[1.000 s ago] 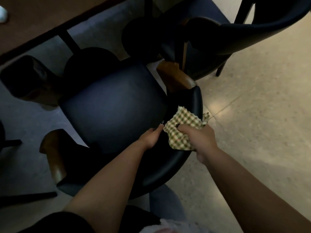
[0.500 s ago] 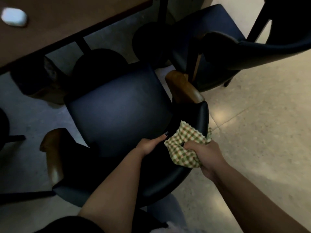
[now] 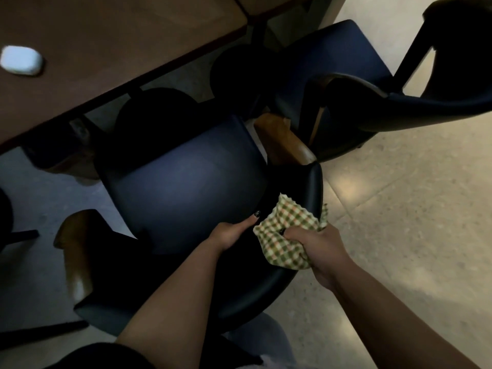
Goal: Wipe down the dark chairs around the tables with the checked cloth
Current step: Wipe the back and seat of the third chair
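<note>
In the head view, the green-and-cream checked cloth was bunched and gripped in the curled fingers of the right hand, and it was pressed against the inner face of the curved, padded backrest of the dark blue upholstered chair with wooden armrests, near that chair's right armrest. The left hand was laid on the rear edge of the same chair's seat with its fingers nearly straight, one dark-painted fingertip being seen just beside the cloth. A second dark chair was seen to the right beside the brown table, on which a small white rounded object was lying.
</note>
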`<action>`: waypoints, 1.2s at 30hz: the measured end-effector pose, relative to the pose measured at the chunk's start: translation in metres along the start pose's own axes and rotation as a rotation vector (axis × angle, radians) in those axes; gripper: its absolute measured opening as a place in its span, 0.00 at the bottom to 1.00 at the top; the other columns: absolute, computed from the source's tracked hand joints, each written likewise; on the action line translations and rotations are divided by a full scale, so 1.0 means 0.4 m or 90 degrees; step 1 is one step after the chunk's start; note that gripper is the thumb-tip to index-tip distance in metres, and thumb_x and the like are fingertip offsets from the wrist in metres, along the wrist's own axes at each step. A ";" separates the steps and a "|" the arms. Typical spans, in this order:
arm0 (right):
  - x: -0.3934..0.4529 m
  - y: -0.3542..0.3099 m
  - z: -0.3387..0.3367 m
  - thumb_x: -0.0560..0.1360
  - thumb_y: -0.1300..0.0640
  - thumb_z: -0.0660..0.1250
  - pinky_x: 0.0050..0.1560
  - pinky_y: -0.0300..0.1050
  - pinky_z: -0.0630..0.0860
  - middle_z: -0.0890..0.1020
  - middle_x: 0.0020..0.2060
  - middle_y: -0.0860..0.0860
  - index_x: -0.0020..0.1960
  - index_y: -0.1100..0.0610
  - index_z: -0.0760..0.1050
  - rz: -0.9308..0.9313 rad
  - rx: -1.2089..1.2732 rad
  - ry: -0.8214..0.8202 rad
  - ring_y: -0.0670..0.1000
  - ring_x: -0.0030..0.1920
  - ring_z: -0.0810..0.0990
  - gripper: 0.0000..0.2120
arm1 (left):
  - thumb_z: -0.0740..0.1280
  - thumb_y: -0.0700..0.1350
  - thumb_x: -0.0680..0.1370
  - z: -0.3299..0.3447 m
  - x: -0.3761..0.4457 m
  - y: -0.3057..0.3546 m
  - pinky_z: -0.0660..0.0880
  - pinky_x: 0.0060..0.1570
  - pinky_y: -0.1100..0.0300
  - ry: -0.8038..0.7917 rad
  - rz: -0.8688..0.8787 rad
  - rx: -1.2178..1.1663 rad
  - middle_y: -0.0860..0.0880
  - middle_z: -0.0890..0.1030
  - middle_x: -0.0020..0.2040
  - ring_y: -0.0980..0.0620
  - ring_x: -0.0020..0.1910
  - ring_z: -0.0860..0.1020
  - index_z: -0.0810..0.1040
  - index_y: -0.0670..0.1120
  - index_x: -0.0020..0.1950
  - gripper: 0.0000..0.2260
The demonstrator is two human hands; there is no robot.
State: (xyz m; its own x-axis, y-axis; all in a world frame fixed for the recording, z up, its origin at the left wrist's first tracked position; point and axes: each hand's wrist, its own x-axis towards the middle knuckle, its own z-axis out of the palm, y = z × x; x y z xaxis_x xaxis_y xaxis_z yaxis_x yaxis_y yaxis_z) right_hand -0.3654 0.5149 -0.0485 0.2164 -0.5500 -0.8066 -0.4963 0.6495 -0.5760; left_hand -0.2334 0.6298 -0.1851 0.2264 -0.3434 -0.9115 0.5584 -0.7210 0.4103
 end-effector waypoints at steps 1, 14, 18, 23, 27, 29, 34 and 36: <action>0.004 -0.007 0.008 0.66 0.67 0.74 0.42 0.46 0.80 0.85 0.43 0.52 0.51 0.56 0.80 0.002 0.002 0.000 0.53 0.44 0.84 0.15 | 0.76 0.72 0.50 -0.007 0.005 0.009 0.76 0.56 0.57 -0.003 -0.001 0.002 0.49 0.84 0.51 0.52 0.47 0.82 0.83 0.44 0.54 0.43; 0.041 -0.049 0.033 0.66 0.61 0.77 0.43 0.42 0.79 0.85 0.46 0.49 0.53 0.53 0.79 -0.022 -0.046 -0.004 0.50 0.46 0.83 0.17 | 0.68 0.53 0.78 -0.056 0.013 0.071 0.74 0.44 0.58 0.029 0.027 0.124 0.46 0.81 0.39 0.50 0.39 0.79 0.81 0.44 0.37 0.15; 0.032 -0.060 0.040 0.64 0.50 0.77 0.39 0.40 0.76 0.79 0.47 0.51 0.49 0.55 0.76 -0.166 -0.321 0.128 0.47 0.43 0.79 0.19 | 0.61 0.47 0.82 -0.060 -0.049 0.132 0.74 0.45 0.59 0.057 0.080 0.054 0.49 0.81 0.44 0.52 0.45 0.79 0.79 0.48 0.42 0.11; -0.032 -0.160 0.042 0.72 0.56 0.71 0.46 0.39 0.67 0.73 0.47 0.49 0.52 0.55 0.72 -0.336 -0.332 0.243 0.48 0.48 0.74 0.12 | 0.57 0.51 0.83 -0.044 -0.173 0.275 0.71 0.46 0.62 -0.047 0.156 0.041 0.50 0.81 0.56 0.52 0.56 0.78 0.75 0.49 0.62 0.13; -0.114 -0.281 0.037 0.74 0.58 0.69 0.42 0.38 0.73 0.80 0.44 0.45 0.48 0.51 0.76 -0.388 -0.163 0.148 0.43 0.46 0.79 0.05 | 0.59 0.53 0.82 -0.024 -0.280 0.370 0.73 0.51 0.60 -0.073 0.229 0.027 0.53 0.80 0.57 0.55 0.57 0.78 0.74 0.51 0.64 0.13; -0.157 -0.329 0.026 0.74 0.59 0.69 0.45 0.42 0.78 0.82 0.45 0.46 0.50 0.50 0.77 -0.392 -0.085 0.087 0.44 0.46 0.81 0.07 | 0.62 0.55 0.80 -0.010 -0.336 0.394 0.74 0.57 0.54 -0.087 0.254 -0.015 0.52 0.81 0.58 0.52 0.58 0.78 0.74 0.50 0.64 0.15; -0.259 -0.408 -0.016 0.73 0.61 0.70 0.50 0.51 0.80 0.85 0.47 0.51 0.52 0.51 0.79 -0.419 -0.005 -0.080 0.50 0.48 0.84 0.09 | 0.60 0.56 0.81 0.041 -0.499 0.402 0.73 0.63 0.49 -0.209 0.268 -0.221 0.47 0.81 0.61 0.47 0.61 0.78 0.76 0.48 0.66 0.18; -0.306 -0.425 -0.046 0.73 0.60 0.70 0.51 0.52 0.80 0.84 0.48 0.52 0.53 0.51 0.78 -0.449 -0.010 -0.136 0.51 0.49 0.84 0.10 | 0.60 0.49 0.81 0.066 -0.589 0.394 0.78 0.54 0.55 -0.214 0.324 -0.313 0.44 0.81 0.60 0.47 0.57 0.81 0.78 0.44 0.64 0.15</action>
State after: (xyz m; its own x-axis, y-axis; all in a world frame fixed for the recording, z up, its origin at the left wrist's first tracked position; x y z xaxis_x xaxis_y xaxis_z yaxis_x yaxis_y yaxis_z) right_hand -0.3230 0.4621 0.1508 0.6470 -0.7187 -0.2548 -0.1904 0.1713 -0.9667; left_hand -0.2200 0.5813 0.0952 0.3397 -0.7805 -0.5247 0.7575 -0.1036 0.6445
